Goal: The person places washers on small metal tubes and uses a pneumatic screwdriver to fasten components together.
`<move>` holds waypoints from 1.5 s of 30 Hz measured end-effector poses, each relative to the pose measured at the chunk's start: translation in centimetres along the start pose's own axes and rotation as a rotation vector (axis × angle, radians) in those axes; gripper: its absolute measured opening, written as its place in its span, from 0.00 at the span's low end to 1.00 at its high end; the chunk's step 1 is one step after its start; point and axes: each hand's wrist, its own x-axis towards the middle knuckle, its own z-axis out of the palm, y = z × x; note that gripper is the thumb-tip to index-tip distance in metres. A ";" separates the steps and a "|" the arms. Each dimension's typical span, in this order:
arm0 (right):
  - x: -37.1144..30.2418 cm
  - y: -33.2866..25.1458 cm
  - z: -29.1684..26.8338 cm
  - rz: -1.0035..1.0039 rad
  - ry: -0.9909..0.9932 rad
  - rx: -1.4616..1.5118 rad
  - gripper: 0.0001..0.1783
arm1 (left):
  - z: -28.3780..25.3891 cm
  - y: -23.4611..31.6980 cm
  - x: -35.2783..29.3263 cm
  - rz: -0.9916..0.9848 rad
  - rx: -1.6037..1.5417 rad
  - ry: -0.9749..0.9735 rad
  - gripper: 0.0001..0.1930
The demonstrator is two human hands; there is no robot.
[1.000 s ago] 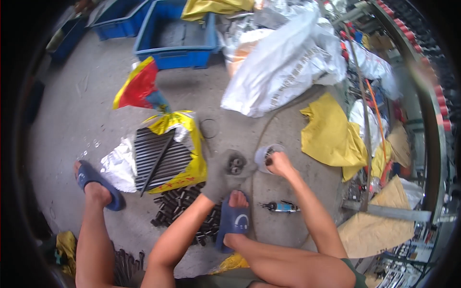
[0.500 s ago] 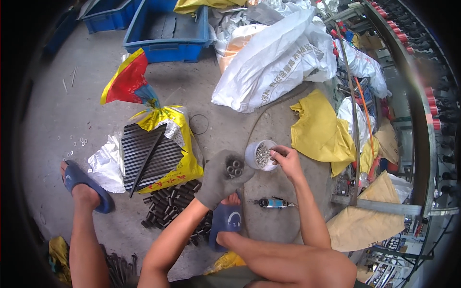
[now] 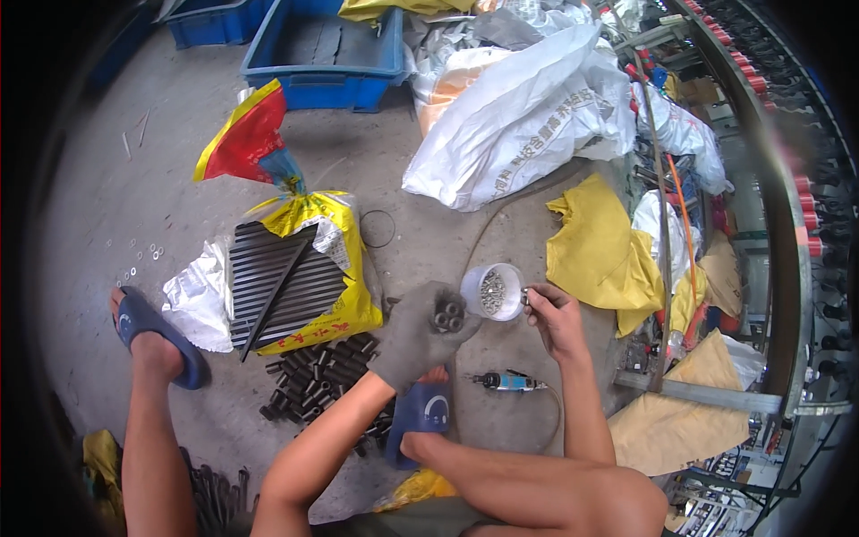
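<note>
My left hand, in a grey work glove, is closed around a bundle of short dark metal tubes with their open ends up. My right hand is bare and pinches a small metal piece right beside a white plastic cup filled with small shiny screws. The cup stands on the concrete floor between my two hands. A blue power screwdriver with a hose lies on the floor just below them.
A heap of dark metal tubes lies by my blue slippers. Black ribbed bars rest on a yellow sack. White sacks, yellow bags and blue crates stand behind. A metal frame runs along the right.
The view has shifted so the floor appears lower and closer. My gloved left hand rose with the tubes, and my right hand came away from the cup rim holding a small piece.
</note>
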 end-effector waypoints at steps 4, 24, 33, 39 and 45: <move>-3.3 -2.1 5.7 -0.132 -0.074 -0.185 0.10 | 0.1 -0.6 -0.3 0.086 0.081 -0.018 0.20; -5.4 -4.4 9.6 -0.660 -0.173 -0.745 0.10 | 0.6 -0.7 -0.3 0.202 0.119 -0.016 0.22; -5.3 -2.9 10.2 -0.575 -0.185 -0.561 0.08 | 0.1 -0.8 -0.4 0.151 0.064 -0.017 0.24; -5.0 -2.0 10.4 -0.560 -0.186 -0.479 0.08 | 0.1 -1.2 -0.4 0.159 0.068 -0.027 0.26; -4.8 -1.9 11.8 -0.668 -0.190 -0.491 0.10 | 0.1 -1.9 -0.4 0.152 0.054 -0.055 0.26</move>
